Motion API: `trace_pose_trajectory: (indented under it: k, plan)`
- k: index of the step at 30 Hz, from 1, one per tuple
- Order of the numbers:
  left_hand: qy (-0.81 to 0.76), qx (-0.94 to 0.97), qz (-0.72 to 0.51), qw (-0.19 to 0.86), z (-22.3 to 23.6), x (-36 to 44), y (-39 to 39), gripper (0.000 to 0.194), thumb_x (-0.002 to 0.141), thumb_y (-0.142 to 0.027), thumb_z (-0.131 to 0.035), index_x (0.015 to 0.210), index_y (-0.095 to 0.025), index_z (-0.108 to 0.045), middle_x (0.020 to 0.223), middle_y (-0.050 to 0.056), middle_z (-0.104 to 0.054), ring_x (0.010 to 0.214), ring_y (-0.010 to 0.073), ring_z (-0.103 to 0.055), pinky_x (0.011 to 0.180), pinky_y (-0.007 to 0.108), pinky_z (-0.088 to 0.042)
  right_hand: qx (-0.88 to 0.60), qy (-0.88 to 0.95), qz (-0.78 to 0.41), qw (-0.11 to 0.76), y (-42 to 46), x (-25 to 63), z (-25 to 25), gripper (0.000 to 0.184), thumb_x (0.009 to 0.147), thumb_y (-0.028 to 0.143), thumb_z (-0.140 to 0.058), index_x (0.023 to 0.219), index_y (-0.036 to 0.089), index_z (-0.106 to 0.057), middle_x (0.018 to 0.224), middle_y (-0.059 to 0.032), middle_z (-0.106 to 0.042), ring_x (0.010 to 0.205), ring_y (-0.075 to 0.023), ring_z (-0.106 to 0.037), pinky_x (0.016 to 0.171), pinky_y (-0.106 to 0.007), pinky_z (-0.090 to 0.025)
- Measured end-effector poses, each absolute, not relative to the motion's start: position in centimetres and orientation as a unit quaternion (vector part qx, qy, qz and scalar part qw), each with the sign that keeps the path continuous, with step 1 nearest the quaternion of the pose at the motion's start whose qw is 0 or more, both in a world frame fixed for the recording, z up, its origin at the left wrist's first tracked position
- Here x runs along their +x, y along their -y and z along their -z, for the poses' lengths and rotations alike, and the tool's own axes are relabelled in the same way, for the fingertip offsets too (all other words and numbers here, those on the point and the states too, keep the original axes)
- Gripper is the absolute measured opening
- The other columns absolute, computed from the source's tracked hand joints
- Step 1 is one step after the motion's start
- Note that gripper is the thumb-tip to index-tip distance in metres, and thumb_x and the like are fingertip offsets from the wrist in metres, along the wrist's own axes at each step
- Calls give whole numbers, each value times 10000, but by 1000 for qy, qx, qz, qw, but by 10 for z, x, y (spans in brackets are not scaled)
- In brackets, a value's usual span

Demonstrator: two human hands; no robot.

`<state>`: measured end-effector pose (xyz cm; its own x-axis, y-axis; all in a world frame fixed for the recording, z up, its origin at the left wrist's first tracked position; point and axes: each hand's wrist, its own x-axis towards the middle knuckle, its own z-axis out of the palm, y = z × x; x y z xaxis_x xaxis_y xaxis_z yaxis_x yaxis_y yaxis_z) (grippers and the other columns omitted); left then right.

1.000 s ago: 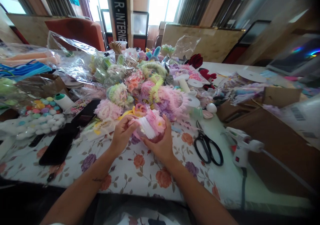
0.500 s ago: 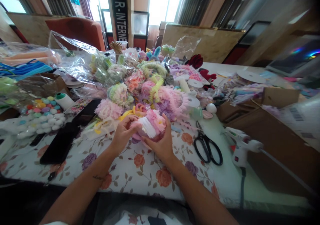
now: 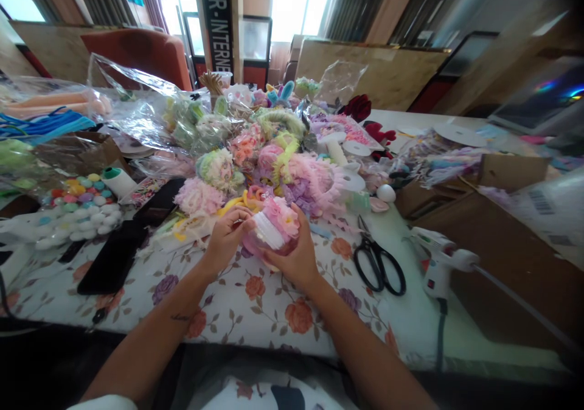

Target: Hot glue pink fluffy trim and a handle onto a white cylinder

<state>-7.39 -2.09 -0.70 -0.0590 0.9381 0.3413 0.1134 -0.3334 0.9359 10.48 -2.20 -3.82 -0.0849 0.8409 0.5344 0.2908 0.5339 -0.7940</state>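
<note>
A pink piece trimmed with petals and wrapped by a white ribbed band [image 3: 268, 231] is held up between both hands, just above the flowered tablecloth [image 3: 219, 331]. My right hand [image 3: 298, 258] curls around its right side and underside, thumb towards me. On its left edge, my left hand [image 3: 227, 236] is closed in a pinch; what exactly lies between those fingertips is too small to make out. Behind the piece are yellow and pink strands [image 3: 249, 198] and a pink fluffy bundle [image 3: 199, 197]. The far side of the held piece is hidden.
Black-handled scissors [image 3: 378, 261] and a white glue gun [image 3: 440, 264] lie to the right, beside a cardboard box [image 3: 511, 264]. At left are a dark phone [image 3: 112, 261] and a bag of pompoms [image 3: 84, 215]. Fluffy decorations [image 3: 269, 130] and plastic wrap are heaped behind.
My left hand has shifted slightly left with its fingers drawn together, and the held piece has turned a little, showing more of its pink lower part. The view has moved slightly.
</note>
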Motion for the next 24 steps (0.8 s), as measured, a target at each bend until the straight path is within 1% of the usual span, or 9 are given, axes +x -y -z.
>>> trace_pose_trajectory:
  k: [5,10,14,16,18,21,24]
  plan:
    - [-452,577,-569,373,8,-76,21,283,802,-405,-694,650,-175,-630,834,55,-604,849,198,-565,770,292,-445,-397,693,-284,530,20,109,38,995,618,327,-858,1468,315,-340,1458,-90,-467,1341,-312,-457,1129,-503,-365]
    - [-433,533,-572,449,11,-79,23,238,785,-338,-725,656,-163,-629,815,30,-593,797,159,-543,702,251,-413,-380,667,-362,529,18,111,39,1051,577,358,-898,1466,302,-340,1455,-102,-458,1345,-331,-445,1144,-537,-338]
    - [-419,477,-579,512,11,-75,25,292,737,-350,-775,664,-161,-566,741,-12,-532,673,109,-472,610,223,-359,-354,630,-439,534,19,110,34,1066,555,354,-913,1456,281,-347,1442,-107,-469,1315,-323,-486,1131,-505,-375]
    - [-422,439,-584,537,11,-72,26,320,709,-376,-800,731,-170,-556,767,-20,-536,665,100,-478,608,216,-365,-344,607,-472,539,21,109,30,1063,551,352,-915,1448,269,-351,1440,-107,-478,1305,-315,-500,1127,-485,-387]
    - [-425,408,-580,563,12,-68,27,361,706,-418,-801,870,-182,-582,839,-8,-570,703,110,-527,638,220,-403,-337,593,-491,542,22,108,27,1061,544,357,-918,1441,261,-358,1439,-109,-486,1305,-312,-503,1125,-473,-392]
    - [-402,367,-560,625,14,-64,30,510,735,-476,-771,1108,-196,-564,926,24,-617,785,153,-606,682,246,-465,-335,586,-501,542,23,108,24,1085,524,384,-929,1440,257,-363,1454,-115,-476,1320,-317,-490,1123,-466,-397]
    - [-350,330,-538,692,16,-63,32,547,787,-478,-726,1221,-207,-532,974,47,-661,849,193,-656,715,277,-510,-328,580,-512,542,23,108,23,1117,512,417,-933,1455,266,-355,1476,-113,-458,1324,-319,-490,1119,-460,-403]
